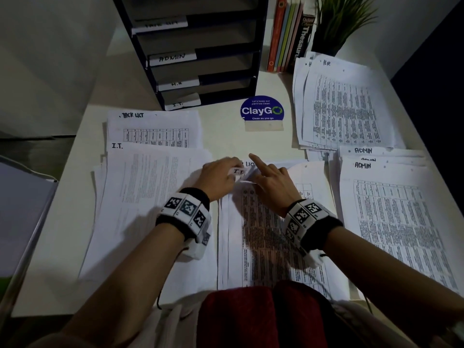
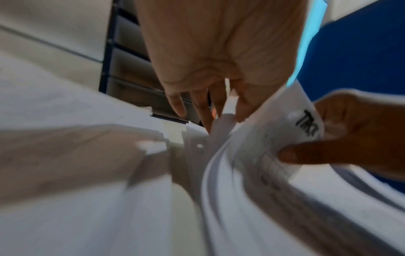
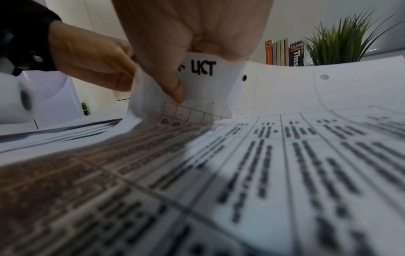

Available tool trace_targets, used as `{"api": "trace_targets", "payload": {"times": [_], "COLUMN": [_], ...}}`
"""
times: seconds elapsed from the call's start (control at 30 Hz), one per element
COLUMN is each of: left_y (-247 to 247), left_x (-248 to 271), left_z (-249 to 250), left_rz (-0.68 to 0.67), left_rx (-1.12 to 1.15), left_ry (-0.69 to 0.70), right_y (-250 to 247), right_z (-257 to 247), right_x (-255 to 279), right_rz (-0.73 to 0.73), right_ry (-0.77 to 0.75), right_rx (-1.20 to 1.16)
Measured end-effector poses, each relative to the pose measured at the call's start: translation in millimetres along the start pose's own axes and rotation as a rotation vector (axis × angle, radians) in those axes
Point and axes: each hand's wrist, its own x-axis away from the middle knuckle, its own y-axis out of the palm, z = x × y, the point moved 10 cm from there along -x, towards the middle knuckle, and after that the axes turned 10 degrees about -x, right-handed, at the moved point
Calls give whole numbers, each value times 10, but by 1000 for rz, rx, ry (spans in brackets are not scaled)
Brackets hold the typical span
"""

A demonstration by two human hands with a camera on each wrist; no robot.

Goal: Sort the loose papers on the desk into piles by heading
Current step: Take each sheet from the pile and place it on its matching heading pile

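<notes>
1. A central stack of white printed papers (image 1: 263,234) lies on the pale desk (image 1: 226,126), nearest the person.
2. The right hand (image 1: 272,180) pinches its top sheet's lifted corner.
3. The left hand (image 1: 219,175) pinches a corner headed "I.T."
4. Sorted piles lie beyond.

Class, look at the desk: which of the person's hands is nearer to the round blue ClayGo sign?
Right. The right hand sits just below the ClayGo sign, forefinger pointing towards it; the left hand is below it too, farther left.
</notes>
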Motion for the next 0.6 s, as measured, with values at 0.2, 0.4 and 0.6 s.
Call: {"api": "trace_targets", "payload": {"times": [0.2,0.4,0.6], "left_y": [43,74,305], "left_x": [84,55,184], "left_z": [-403,-322,-368], "left_rz": [47,-71,-171], "left_rx": [631,624,596], "left_ry": [-343,-300,-416], "right_y": [-97,-79,-92], "right_z": [-89,-70,-14], "right_x": [106,130,122], "right_rz": [97,77,59], "right_ry": [-103,-95,-29], "right_rx": [-37,-58,-81]}}
